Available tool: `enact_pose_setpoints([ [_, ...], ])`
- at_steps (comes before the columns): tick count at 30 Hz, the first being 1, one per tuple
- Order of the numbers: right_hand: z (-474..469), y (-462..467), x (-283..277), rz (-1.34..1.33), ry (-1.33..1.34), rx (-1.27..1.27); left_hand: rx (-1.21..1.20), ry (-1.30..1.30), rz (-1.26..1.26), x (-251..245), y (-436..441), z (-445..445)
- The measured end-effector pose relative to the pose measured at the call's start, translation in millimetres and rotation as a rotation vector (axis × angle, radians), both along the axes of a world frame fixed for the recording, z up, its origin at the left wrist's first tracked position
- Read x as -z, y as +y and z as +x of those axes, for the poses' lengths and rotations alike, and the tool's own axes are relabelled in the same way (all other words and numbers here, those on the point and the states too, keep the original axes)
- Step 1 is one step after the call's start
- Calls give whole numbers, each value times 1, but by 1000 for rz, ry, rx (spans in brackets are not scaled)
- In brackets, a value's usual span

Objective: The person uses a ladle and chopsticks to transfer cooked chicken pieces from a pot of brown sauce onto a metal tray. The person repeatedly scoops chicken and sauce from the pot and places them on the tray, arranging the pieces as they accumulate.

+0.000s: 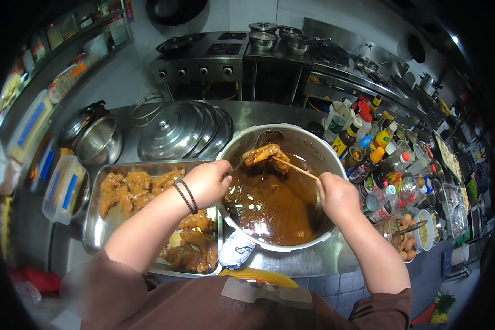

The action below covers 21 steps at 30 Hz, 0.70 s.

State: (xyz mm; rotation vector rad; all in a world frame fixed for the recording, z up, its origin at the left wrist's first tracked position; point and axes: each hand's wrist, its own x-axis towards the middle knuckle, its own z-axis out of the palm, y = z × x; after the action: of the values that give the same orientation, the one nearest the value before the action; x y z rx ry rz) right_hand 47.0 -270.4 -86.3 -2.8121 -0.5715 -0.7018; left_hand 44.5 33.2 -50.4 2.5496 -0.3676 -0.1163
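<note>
A large metal pot [282,125] of brown, glossy liquid [272,210] stands before me. My left hand [208,181] grips the thin metal handle [251,152] of a ladle or strainer, whose head sits partly hidden behind the meat. My right hand [340,196] is closed around wooden chopsticks [299,169]; whether one or two sticks, I cannot tell. Their tips touch a browned piece of meat [264,154], probably poultry, above the liquid. Left of the pot, a rectangular steel tray [93,231] carries several similar sauce-coated pieces [138,183], partly covered by my left forearm.
Steel lids [169,132] lie behind the tray, beside metal bowls [101,142] and a plastic container [64,189]. Crowded sauce bottles [346,138] line the counter's right, with eggs [408,243] and a white bowl [425,231] nearer me. A stove [202,62] stands beyond the counter.
</note>
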Motion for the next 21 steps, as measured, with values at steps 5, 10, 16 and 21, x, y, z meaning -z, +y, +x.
enact_pose_setpoints([
  [5, -8, -14, -10, 83, -105, 36, 8, -85, -121, -21, 3, -9],
  [10, -20, -28, -10, 137, -155, 49, 35, -79, -273, -33, 6, -12],
  [16, -36, -45, -1, 152, -180, 60, 12, 37, -407, -35, 4, -11],
  [21, -48, -55, 6, 135, -160, 60, 17, 46, -346, -31, 1, -10],
])
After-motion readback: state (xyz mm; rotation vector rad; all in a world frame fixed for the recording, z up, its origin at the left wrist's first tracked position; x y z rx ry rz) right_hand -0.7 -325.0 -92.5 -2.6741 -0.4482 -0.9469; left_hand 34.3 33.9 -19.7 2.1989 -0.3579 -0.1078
